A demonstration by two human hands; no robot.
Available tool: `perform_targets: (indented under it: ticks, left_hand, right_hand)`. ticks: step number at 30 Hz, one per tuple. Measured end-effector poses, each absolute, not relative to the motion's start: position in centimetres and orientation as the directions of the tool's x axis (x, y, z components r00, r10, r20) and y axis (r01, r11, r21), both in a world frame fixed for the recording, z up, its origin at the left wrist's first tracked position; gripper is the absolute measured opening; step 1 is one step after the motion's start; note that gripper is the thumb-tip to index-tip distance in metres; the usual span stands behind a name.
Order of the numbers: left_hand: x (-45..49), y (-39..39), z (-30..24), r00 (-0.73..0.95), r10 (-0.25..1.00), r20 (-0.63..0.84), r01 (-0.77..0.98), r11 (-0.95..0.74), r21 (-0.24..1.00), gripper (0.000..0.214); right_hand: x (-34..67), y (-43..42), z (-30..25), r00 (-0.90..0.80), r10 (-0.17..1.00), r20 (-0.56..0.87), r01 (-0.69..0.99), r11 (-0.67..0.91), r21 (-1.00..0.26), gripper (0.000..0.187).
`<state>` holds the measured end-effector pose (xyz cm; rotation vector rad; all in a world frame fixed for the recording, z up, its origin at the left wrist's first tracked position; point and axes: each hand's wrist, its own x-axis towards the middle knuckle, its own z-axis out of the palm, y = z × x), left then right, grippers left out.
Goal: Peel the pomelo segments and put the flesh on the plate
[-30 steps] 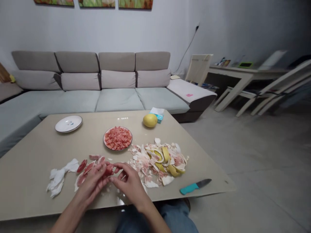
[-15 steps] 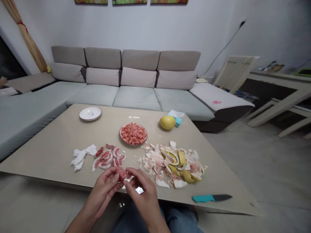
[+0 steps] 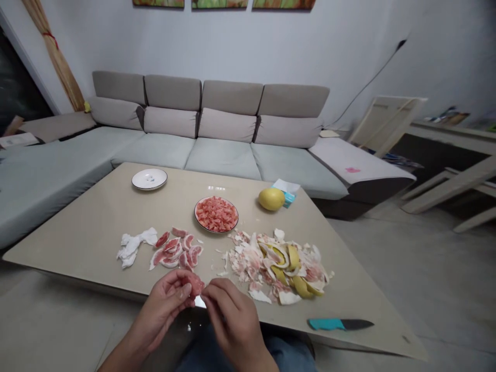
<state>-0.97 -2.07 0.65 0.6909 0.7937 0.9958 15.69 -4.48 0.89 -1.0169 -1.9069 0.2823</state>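
Observation:
My left hand [image 3: 165, 306] and my right hand [image 3: 232, 319] meet over the near edge of the beige table [image 3: 89, 227], both pinching one pink pomelo segment [image 3: 194, 283]. Just beyond my hands lie several more pink segments [image 3: 176, 248] beside crumpled white pith [image 3: 134, 246]. A plate of peeled pink pomelo flesh [image 3: 216, 214] stands at the table's middle. To the right spreads a heap of yellow and white peel scraps [image 3: 279, 263].
A teal-handled knife [image 3: 339, 324] lies near the table's right front corner. A whole yellow pomelo [image 3: 271, 199] rests by a tissue pack [image 3: 289, 190], and a white plate [image 3: 149, 179] stands far left. A grey sofa [image 3: 217, 134] runs behind; wooden chairs stand at right.
My hands lifted the segment off the table and drew it toward me, past the table's near edge. The view swung left and down a little.

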Motion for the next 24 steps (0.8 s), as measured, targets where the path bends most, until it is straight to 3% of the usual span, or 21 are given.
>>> perform_targets:
  ticks: [3,9,14,20,24]
  left_hand:
    - [-0.8,-2.1,0.8,0.369,0.891,-0.264,-0.489,0.428,0.760,0.011]
    - [-0.6,-1.7,0.2,0.427,0.824,-0.371,-0.638,0.566,0.522,0.016]
    - [-0.3,-1.9,0.1,0.436,0.831,-0.347,-0.611,0.556,0.563,0.011]
    - [-0.1,-2.4,-0.1,0.454,0.821,-0.345,-0.568,0.565,0.598,0.012]
    - [0.1,-2.4,-0.1,0.431,0.834,-0.345,-0.575,0.548,0.607,0.009]
  right_hand:
    - [15.5,-4.6,0.8,-0.217,0.791,0.572,0.521,0.589,-0.618,0.018]
    - [15.4,-4.7,0.3,-0.111,0.844,0.525,0.423,0.518,-0.744,0.015]
    - [15.3,-4.3,0.6,-0.056,0.822,0.567,0.398,0.539,-0.742,0.027]
    - [14.9,-4.2,1.4,0.046,0.798,0.600,0.320,0.557,-0.766,0.018]
    - [14.7,-4.3,1.3,0.084,0.794,0.602,0.361,0.538,-0.761,0.018]
